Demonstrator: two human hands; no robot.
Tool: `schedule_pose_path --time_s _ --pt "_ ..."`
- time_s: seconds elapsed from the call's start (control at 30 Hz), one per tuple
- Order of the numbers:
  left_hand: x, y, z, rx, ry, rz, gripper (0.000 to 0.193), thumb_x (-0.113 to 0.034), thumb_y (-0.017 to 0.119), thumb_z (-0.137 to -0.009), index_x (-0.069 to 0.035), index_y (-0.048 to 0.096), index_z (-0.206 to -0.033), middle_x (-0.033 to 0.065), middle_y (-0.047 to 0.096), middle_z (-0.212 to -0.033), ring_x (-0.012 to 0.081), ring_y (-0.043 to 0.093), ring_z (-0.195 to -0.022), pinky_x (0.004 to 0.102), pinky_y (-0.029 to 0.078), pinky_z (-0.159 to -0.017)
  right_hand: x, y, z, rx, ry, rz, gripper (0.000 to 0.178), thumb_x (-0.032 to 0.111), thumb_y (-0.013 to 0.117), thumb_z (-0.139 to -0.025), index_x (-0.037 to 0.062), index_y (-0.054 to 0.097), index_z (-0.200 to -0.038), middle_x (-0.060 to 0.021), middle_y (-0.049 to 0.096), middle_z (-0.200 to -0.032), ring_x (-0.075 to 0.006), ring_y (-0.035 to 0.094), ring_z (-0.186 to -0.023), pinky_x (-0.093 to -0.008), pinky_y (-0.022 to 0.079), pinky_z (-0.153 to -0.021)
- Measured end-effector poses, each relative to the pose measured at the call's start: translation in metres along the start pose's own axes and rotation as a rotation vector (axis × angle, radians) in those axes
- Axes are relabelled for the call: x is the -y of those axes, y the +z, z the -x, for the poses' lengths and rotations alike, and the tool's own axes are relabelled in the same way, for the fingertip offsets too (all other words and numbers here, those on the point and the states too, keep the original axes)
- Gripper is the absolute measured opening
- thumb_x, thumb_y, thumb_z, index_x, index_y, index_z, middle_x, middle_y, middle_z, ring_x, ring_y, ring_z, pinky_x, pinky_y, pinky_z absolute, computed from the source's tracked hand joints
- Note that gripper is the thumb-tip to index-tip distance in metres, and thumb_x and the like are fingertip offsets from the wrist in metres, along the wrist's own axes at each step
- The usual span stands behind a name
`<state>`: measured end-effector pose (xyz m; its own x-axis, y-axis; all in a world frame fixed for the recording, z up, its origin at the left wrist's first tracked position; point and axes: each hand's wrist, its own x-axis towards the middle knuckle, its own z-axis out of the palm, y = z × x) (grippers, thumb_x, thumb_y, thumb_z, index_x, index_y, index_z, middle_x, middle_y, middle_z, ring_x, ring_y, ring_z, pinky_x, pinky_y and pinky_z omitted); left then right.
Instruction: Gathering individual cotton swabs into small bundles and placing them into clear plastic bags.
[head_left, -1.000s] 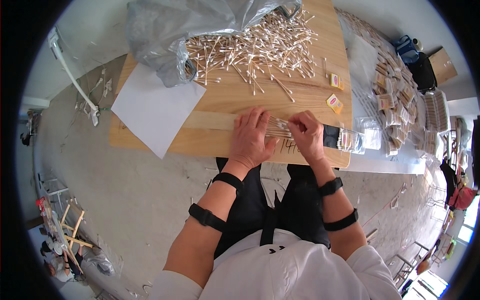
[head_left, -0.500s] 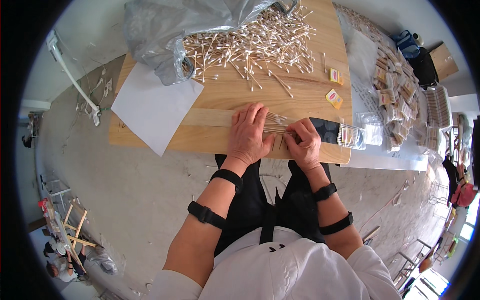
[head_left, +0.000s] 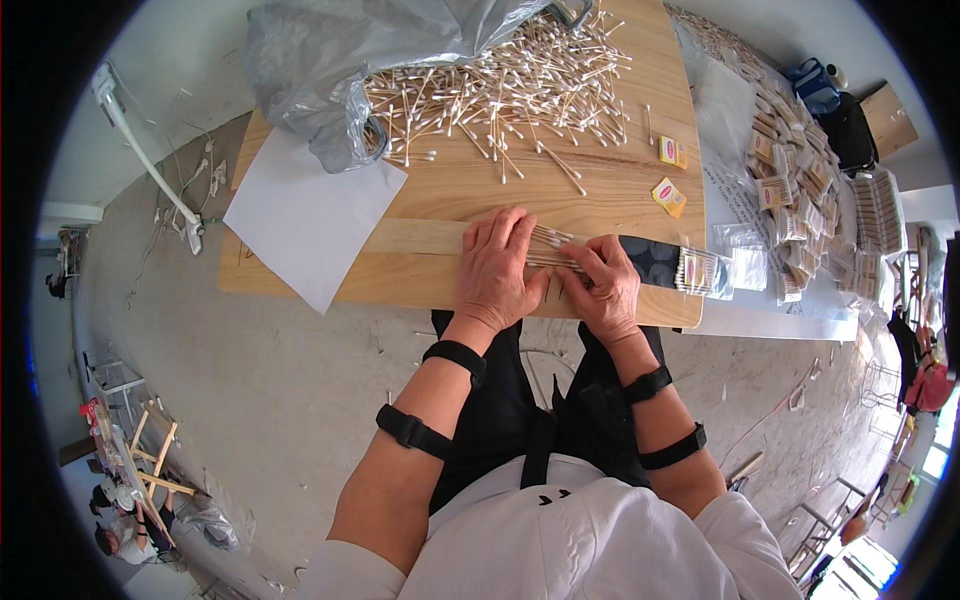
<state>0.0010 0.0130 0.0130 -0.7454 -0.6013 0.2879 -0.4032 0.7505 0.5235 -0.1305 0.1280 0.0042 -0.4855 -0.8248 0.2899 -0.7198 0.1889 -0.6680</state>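
Note:
On the near edge of the table lies a small bundle of cotton swabs (head_left: 546, 246) with white tips and thin wooden sticks. My left hand (head_left: 496, 264) is bent over the bundle's left part, pressing it to the tabletop; its palm hides those ends. At the right tips, my right hand (head_left: 606, 284) closes its thumb and index finger around the swab ends. Just beyond that hand is a dark strip (head_left: 650, 261) with round marks. A clear packet of swabs (head_left: 697, 271) with a small label lies at the strip's right end.
Loose swabs (head_left: 500, 90) are heaped at the far side, partly under a grey plastic bag (head_left: 320, 75). A white sheet (head_left: 312, 215) overhangs the table's left edge. Two yellow cards (head_left: 669, 197) lie at right, near many filled swab packets (head_left: 790, 190). Another person (head_left: 130, 540) is far left.
My right index finger and thumb have shifted slightly left onto the swab tips. My left hand keeps its place on the bundle.

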Motion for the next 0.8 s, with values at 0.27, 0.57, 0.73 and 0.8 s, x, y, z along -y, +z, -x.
schedule_pose_path --time_s 0.27,0.57,0.73,0.8 --pt "0.0002 0.0002 0.0002 -0.012 0.003 -0.007 0.064 -0.019 0.076 -0.063 -0.003 0.056 -0.122 0.0095 0.052 -0.126 0.0302 0.047 -0.119 0.0418 0.034 -0.103 -0.0013 -0.0006 -0.0001 0.006 0.020 -0.039 0.033 0.018 0.076 -0.070 0.0140 0.069 -0.102 -0.0062 0.056 -0.084 -0.0263 0.059 -0.077 -0.0366 0.050 -0.066" --pt "0.0002 0.0014 -0.0002 -0.028 0.009 -0.005 0.062 -0.019 0.076 -0.063 -0.002 0.057 -0.120 0.0095 0.053 -0.124 0.0305 0.047 -0.118 0.0421 0.034 -0.103 0.0029 -0.0009 -0.0044 0.021 0.008 0.050 0.035 0.020 0.076 -0.071 0.0147 0.068 -0.104 -0.0061 0.056 -0.085 -0.0261 0.059 -0.077 -0.0370 0.049 -0.067" --pt "-0.0006 -0.0001 -0.0001 -0.041 0.008 0.020 0.060 -0.018 0.076 -0.063 -0.003 0.058 -0.118 0.0093 0.054 -0.120 0.0306 0.048 -0.116 0.0423 0.034 -0.102 0.0036 -0.0017 -0.0056 0.009 -0.008 0.059 0.033 0.019 0.075 -0.071 0.0136 0.068 -0.103 -0.0062 0.056 -0.084 -0.0261 0.060 -0.075 -0.0364 0.050 -0.066" --pt "-0.0002 -0.0013 0.0006 -0.043 0.001 0.020 0.056 -0.017 0.075 -0.063 -0.003 0.060 -0.115 0.0090 0.054 -0.116 0.0303 0.049 -0.113 0.0422 0.035 -0.100 0.0043 -0.0009 -0.0067 -0.002 0.073 -0.022 0.033 0.019 0.075 -0.072 0.0117 0.067 -0.103 -0.0071 0.058 -0.083 -0.0262 0.061 -0.072 -0.0355 0.050 -0.064"
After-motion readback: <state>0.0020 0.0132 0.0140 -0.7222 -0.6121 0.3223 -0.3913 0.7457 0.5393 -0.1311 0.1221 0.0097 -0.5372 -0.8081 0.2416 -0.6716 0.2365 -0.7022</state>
